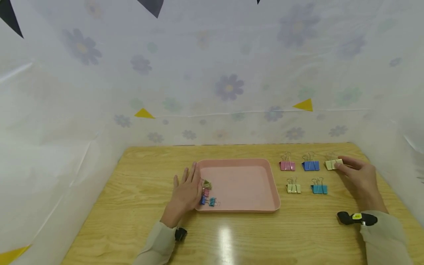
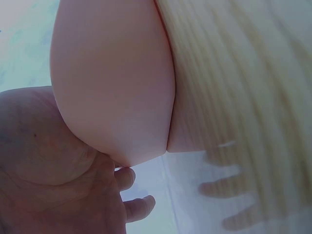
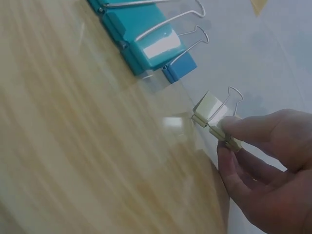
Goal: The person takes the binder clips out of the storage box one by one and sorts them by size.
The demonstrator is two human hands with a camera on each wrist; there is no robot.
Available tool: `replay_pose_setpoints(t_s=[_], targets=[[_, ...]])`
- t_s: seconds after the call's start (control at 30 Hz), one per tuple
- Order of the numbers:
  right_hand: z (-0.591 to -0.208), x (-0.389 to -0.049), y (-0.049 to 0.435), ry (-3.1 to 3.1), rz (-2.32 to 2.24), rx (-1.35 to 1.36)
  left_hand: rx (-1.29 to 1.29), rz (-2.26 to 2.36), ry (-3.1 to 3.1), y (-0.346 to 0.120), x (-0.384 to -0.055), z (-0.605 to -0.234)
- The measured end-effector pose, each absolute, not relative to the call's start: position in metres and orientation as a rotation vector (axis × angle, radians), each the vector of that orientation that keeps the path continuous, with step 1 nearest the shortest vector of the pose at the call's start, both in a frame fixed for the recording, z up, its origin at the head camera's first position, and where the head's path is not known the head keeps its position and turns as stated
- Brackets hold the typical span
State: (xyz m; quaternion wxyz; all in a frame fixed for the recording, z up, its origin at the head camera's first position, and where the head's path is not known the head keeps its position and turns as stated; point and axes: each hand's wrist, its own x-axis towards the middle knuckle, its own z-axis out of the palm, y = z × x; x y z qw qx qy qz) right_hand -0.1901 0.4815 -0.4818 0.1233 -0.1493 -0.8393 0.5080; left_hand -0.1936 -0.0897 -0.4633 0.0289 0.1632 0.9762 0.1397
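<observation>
My right hand (image 1: 361, 176) pinches a pale yellow binder clip (image 1: 332, 164) between thumb and fingers at the far right of the back row. In the right wrist view the same clip (image 3: 212, 107) has its wire handles up. With fingers straight, my left hand (image 1: 187, 193) lies along the left side of a pink tray (image 1: 238, 210), its palm against the outer wall (image 2: 117, 87) in the left wrist view. Inside the tray, near that hand, sit several small binder clips, among them a green one (image 1: 207, 184) and a teal one (image 1: 212, 201); the hand partly hides some.
Left of the held clip stand a blue binder clip (image 1: 310, 166) and a pink one (image 1: 287, 165). In the front row are a pale yellow-green clip (image 1: 293, 188) and a teal clip (image 1: 319, 189). A flowered curtain (image 1: 228, 88) hangs behind the wooden table (image 1: 132, 191).
</observation>
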Motion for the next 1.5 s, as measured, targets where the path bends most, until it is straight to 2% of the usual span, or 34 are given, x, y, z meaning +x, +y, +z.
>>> replay_pose_setpoints(t_s=[0.23, 0.67, 1.03, 1.23, 1.5], targets=[[-0.483, -0.195, 0.475, -2.604, 1.196, -0.496, 0.498, 0.434, 3.007, -0.093, -0.193, -0.467], [-0.482, -0.189, 0.478, -2.625, 1.121, -0.465, 0.541, 0.468, 3.028, -0.091, -0.195, -0.466], [-0.481, -0.188, 0.480, -2.583, 1.244, -0.458, 0.514, 0.420, 3.026, -0.090, -0.194, -0.461], [-0.479, -0.185, 0.483, -2.487, 1.456, -0.461, 0.512, 0.417, 3.023, -0.090, -0.194, -0.462], [-0.462, -0.174, 0.476, -2.225, 1.808, -0.283, 0.502, 0.440, 3.024, -0.090, -0.194, -0.461]])
